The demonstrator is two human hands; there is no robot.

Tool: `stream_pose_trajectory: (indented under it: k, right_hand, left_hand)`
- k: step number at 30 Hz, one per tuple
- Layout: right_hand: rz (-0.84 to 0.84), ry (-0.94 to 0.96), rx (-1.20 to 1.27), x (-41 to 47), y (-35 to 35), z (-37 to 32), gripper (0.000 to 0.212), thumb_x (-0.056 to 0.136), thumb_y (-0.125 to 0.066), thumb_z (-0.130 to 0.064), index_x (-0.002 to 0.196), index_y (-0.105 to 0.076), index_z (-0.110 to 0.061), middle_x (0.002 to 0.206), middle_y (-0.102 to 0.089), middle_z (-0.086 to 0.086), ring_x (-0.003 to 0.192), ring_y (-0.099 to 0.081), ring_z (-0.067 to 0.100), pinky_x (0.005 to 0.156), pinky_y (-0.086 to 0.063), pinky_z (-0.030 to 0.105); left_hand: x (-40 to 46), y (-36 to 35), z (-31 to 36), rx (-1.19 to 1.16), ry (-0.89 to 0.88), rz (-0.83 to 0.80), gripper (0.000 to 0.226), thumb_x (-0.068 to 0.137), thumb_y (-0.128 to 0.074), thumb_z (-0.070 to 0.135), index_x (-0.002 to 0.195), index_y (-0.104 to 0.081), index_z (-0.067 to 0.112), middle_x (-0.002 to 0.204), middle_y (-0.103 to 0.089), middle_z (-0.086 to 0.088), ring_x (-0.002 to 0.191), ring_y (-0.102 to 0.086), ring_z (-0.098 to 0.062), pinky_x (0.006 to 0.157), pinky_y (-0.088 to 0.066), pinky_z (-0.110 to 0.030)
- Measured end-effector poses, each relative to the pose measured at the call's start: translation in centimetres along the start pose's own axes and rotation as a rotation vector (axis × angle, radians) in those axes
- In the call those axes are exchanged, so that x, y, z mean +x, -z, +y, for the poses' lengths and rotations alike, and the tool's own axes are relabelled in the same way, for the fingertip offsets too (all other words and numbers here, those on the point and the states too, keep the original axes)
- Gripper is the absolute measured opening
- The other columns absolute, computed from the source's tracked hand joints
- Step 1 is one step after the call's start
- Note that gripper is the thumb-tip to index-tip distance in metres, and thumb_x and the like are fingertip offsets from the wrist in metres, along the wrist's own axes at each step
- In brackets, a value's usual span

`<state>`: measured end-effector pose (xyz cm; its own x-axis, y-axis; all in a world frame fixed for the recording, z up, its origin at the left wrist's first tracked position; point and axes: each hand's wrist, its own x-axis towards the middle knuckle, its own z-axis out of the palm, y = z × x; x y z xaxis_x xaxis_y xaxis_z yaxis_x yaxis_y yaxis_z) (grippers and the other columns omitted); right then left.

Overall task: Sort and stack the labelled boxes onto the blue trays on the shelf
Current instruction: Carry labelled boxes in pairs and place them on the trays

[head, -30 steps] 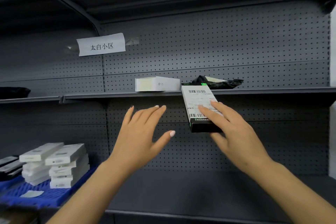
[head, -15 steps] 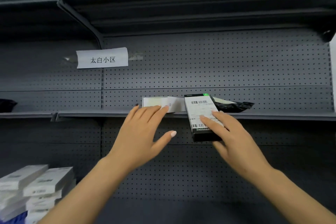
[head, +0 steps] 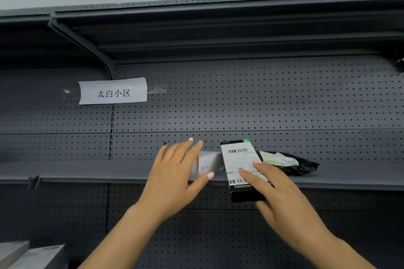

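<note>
Black box (head: 240,166), labelled: gripped by right hand (head: 282,194); white box (head: 206,167) on shelf (head: 87,170): apparently touched by spread left hand (head: 175,178)

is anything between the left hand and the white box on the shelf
Nothing visible. The left hand is right at the white box, its fingers spread over the box's left end with no object between them. The black labelled box, gripped by the right hand, sits beside it on the right.
</note>
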<state>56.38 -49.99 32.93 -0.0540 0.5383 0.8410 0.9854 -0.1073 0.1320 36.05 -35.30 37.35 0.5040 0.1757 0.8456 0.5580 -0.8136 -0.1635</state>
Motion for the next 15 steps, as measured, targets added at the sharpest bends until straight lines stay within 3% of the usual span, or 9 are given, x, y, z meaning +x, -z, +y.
stream_pose_trajectory:
  k: [6, 9, 12, 15]
  right_hand:
    - [-0.028, -0.004, -0.038, 1.0, -0.5, 1.0, 0.096, 0.048, -0.09, -0.021, 0.132, -0.047, -0.034, 0.127, -0.059, 0.002, 0.109, -0.061, 0.024, 0.081, -0.053, 0.035]
    - [-0.058, -0.041, -0.048, 0.7, -0.9, 0.8, 0.089, 0.054, -0.089, -0.03, 0.133, -0.048, -0.034, 0.131, -0.057, 0.003, 0.107, -0.064, 0.024, 0.08, -0.053, 0.033]
    - [-0.07, -0.086, 0.004, 0.2, -1.5, 0.6, 0.08, 0.063, -0.084, -0.04, 0.133, -0.047, -0.036, 0.136, -0.053, 0.003, 0.109, -0.062, 0.026, 0.083, -0.052, 0.035]
    - [-0.07, -0.081, 0.034, 0.4, -1.4, 0.4, 0.072, 0.073, -0.075, -0.046, 0.137, -0.04, -0.041, 0.147, -0.04, -0.003, 0.123, -0.052, 0.025, 0.094, -0.045, 0.034]
  left_hand:
    - [0.7, -1.8, -0.9, -0.038, 0.089, -0.045, 0.07, 0.087, -0.021, 0.073, 0.146, -0.023, 0.036, 0.152, -0.022, 0.016, 0.139, -0.02, -0.005, 0.116, 0.004, -0.047]
    - [0.6, -2.2, -0.6, -0.118, 0.117, -0.054, 0.072, 0.081, -0.023, 0.075, 0.143, -0.027, 0.039, 0.149, -0.026, 0.017, 0.137, -0.018, -0.005, 0.116, -0.011, -0.049]
    - [0.5, -2.5, -0.7, -0.181, 0.115, -0.028, 0.067, 0.08, -0.034, 0.072, 0.137, -0.036, 0.038, 0.143, -0.034, 0.017, 0.134, -0.022, -0.005, 0.109, -0.028, -0.042]
    - [0.3, -2.5, -0.8, -0.157, 0.093, -0.013, 0.063, 0.08, -0.038, 0.071, 0.133, -0.042, 0.038, 0.137, -0.04, 0.02, 0.13, -0.028, -0.005, 0.102, -0.035, -0.038]
